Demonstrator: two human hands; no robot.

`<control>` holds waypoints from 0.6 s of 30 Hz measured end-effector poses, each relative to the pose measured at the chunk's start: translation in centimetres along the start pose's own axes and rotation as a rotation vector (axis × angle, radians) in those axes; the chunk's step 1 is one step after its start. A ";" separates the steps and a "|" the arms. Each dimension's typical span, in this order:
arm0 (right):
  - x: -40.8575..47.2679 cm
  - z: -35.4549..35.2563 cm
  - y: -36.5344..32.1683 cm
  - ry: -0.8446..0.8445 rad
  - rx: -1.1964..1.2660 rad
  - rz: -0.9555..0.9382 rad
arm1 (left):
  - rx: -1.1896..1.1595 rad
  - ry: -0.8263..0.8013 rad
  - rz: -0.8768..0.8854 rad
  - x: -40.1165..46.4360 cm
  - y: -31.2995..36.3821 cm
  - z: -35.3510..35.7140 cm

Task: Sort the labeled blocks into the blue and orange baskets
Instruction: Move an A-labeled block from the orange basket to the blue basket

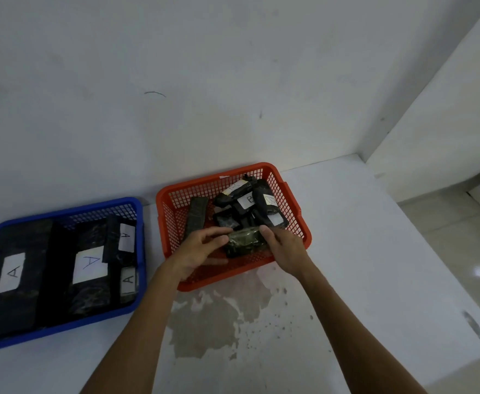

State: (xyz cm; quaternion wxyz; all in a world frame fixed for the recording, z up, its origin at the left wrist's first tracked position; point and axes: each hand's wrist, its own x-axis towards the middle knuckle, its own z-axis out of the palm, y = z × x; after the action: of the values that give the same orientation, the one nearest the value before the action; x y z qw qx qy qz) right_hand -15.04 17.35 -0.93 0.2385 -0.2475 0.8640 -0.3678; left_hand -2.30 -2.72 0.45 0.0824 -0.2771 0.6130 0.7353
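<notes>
Labeled blocks [245, 201], dark and wrapped, with white paper tags, fill two plastic mesh baskets that stand side by side on a white floor [346, 251] against a white wall [176, 81].

The blue basket [140, 223], on the left, holds several large flat blocks lying close together. Four tags in it read "A": one on the big block at the left [10, 273], one on the block in the middle [90, 264], and two on smaller blocks at the right side of the basket [126, 237] [128, 280].

The orange basket [162, 217], to the right of the blue one and just apart from it, holds a heap of smaller blocks piled in its far right part. At least two tags there read "B"; a further tag is too blurred to read. One long dark block [195, 216] leans on its own at the left side of this basket.

Both hands are over the near part of the orange basket. The right hand [285, 248] grips a dark greenish block [244, 241] from its right end, fingers curled round it; no tag shows on this block. The left hand [201, 251] is half open, its fingertips at the block's left end; whether they press on it cannot be told.

A patch of stained, worn floor [218, 317] lies just in front of the orange basket.
</notes>
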 end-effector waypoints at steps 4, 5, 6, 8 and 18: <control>-0.3 -0.6 -1.8 -0.140 0.398 0.042 | -0.226 0.146 0.059 -0.7 -0.2 -0.1; -0.5 -0.6 -2.1 -0.149 0.462 0.037 | -0.243 0.215 0.077 -0.8 -0.3 0.0; -0.8 -0.5 -2.4 -0.147 0.503 0.021 | -0.234 0.281 0.096 -0.7 -0.5 0.1; -1.2 0.0 -2.9 -0.130 0.542 -0.031 | -0.169 0.356 0.132 -0.8 -0.7 0.4; -2.0 1.8 -4.1 -0.069 0.664 -0.040 | 0.210 0.246 0.043 -3.5 -0.2 -0.5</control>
State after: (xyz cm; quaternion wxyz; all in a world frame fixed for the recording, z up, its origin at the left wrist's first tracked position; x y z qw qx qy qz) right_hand -11.45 15.17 1.52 0.3279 -0.1855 0.6833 -0.6255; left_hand 0.84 -2.43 2.02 0.0193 -0.3419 0.6976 0.6294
